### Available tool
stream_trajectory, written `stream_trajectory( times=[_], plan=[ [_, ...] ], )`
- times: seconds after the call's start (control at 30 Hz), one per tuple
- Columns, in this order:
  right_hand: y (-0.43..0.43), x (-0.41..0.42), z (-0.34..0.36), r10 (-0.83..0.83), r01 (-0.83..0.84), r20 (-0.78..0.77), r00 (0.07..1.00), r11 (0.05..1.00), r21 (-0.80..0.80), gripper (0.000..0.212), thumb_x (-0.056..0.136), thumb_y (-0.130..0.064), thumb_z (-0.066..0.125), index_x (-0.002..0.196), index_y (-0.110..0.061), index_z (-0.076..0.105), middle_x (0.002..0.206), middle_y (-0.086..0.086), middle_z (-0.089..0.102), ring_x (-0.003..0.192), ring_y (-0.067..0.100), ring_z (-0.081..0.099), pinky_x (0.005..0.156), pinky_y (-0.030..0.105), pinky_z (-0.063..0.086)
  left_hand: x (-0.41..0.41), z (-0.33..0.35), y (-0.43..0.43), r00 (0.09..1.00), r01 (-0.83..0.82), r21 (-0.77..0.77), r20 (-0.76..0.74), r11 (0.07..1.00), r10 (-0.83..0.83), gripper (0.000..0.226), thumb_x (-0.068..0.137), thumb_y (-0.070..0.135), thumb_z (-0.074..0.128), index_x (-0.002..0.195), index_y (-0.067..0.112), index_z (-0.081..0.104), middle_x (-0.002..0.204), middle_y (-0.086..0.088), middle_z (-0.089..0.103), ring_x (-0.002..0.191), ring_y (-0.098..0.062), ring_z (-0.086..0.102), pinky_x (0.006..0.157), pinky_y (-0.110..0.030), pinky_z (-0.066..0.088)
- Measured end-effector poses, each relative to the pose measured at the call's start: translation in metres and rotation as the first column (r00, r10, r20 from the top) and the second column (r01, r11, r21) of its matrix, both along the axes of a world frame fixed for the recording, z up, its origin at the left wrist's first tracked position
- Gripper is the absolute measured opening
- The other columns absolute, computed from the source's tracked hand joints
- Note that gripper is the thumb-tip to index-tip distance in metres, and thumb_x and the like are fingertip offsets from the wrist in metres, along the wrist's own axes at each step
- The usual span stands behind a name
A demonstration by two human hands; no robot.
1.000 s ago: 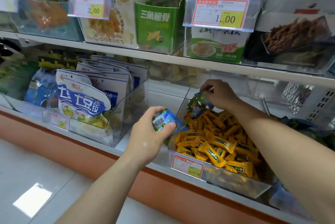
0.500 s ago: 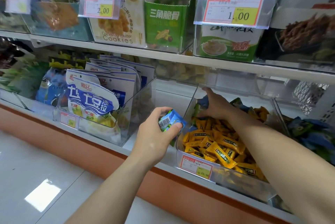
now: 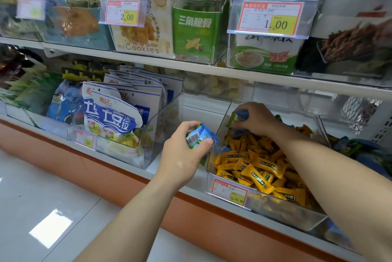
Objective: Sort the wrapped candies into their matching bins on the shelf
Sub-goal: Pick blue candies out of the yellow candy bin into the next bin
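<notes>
While our left hand (image 3: 183,156) is gripping blue candies (image 3: 201,137), our right hand (image 3: 257,119) is pinching a blue stray (image 3: 241,114) at the bin's (image 3: 297,216) far-left corner, probably for lifting out next.

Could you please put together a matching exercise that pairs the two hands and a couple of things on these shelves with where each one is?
Column 1
1. left hand
2. right hand
3. yellow candies
4. green box

Column 2
A. heaped in the clear bin
B. on the upper shelf
C. at that bin's back, gripping a blue wrapper
D. left of that bin, holding blue candies

Pairs: 1-D, 2-C, 3-A, 4-B
</notes>
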State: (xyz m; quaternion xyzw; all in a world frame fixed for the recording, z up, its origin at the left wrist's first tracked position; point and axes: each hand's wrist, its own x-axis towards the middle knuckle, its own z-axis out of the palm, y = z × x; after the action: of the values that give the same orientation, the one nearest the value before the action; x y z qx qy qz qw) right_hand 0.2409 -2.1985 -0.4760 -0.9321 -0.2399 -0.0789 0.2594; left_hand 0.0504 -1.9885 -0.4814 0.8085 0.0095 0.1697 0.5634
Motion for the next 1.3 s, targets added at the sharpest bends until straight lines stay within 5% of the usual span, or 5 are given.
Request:
stream_trajectory(
  times=[0.43, 0.77, 1.0, 1.13, 1.3],
  plan=[
    [-0.137, -0.169, 0.050, -0.071, 0.122, -0.119, 0.990, 0.847, 0.517, 0.042, 0.067, -0.049, 0.086, 0.092, -0.020, 0.070, 0.086, -0.007, 0.074, 0.082, 0.007, 0.067, 0.078, 0.021, 0.050, -0.020, 0.036, -0.105, 0.978, 0.208, -0.121, 0.003, 0.971, -0.209, 0.032, 0.088, 0.025, 0.076, 0.113, 0.035, 0.059, 0.106, 0.011, 0.066, 0.088, -0.018, 0.072, 0.078, -0.044, 0.061],
    [-0.276, -0.190, 0.038, -0.411, 0.412, -0.187, 0.892, 0.572, 0.709, 0.016, 0.078, -0.014, 0.084, 0.090, -0.009, 0.074, 0.089, 0.006, 0.075, 0.081, 0.019, 0.070, 0.072, 0.034, 0.052, 0.016, 0.048, -0.267, 0.927, 0.341, 0.257, 0.065, 0.904, -0.369, 0.040, 0.088, 0.039, 0.072, 0.123, 0.028, 0.055, 0.098, 0.012, 0.062, 0.091, -0.012, 0.061, 0.067, -0.016, 0.038],
    [-0.295, -0.159, 0.017, -0.557, 0.490, -0.016, 0.830, 0.716, 0.496, 0.020, 0.084, -0.028, 0.076, 0.072, -0.024, 0.061, 0.075, -0.005, 0.063, 0.069, 0.011, 0.057, 0.055, 0.008, 0.036, 0.045, 0.020, -0.317, 0.939, 0.175, 0.849, 0.010, 0.499, -0.345, 0.056, 0.092, 0.062, 0.048, 0.140, 0.034, 0.043, 0.134, -0.002, 0.058, 0.126, -0.030, 0.042, 0.099, -0.044, 0.036],
    [-0.293, -0.134, 0.006, -0.509, 0.519, -0.196, 0.839, 0.855, 0.002, 0.058, 0.097, -0.055, 0.049, 0.147, -0.026, 0.044, 0.152, 0.007, 0.043, 0.135, 0.029, 0.043, 0.107, 0.032, 0.035, 0.048, 0.014, -0.305, 0.964, 0.115, 0.913, -0.008, 0.393, -0.265, 0.082, 0.087, 0.074, 0.044, 0.151, 0.025, 0.030, 0.158, -0.004, 0.033, 0.143, -0.033, 0.027, 0.114, -0.048, 0.025],
    [-0.279, -0.138, 0.015, -0.505, 0.495, -0.199, 0.840, 0.863, -0.100, 0.076, 0.091, -0.071, 0.041, 0.156, -0.037, 0.020, 0.165, -0.002, 0.016, 0.149, 0.033, 0.010, 0.118, 0.049, 0.022, 0.035, 0.014, -0.265, 0.966, 0.184, 0.877, -0.077, 0.443, -0.248, 0.100, 0.074, 0.085, 0.046, 0.155, 0.030, 0.023, 0.161, 0.001, 0.030, 0.146, -0.029, 0.027, 0.113, -0.046, 0.036]
  ],
)
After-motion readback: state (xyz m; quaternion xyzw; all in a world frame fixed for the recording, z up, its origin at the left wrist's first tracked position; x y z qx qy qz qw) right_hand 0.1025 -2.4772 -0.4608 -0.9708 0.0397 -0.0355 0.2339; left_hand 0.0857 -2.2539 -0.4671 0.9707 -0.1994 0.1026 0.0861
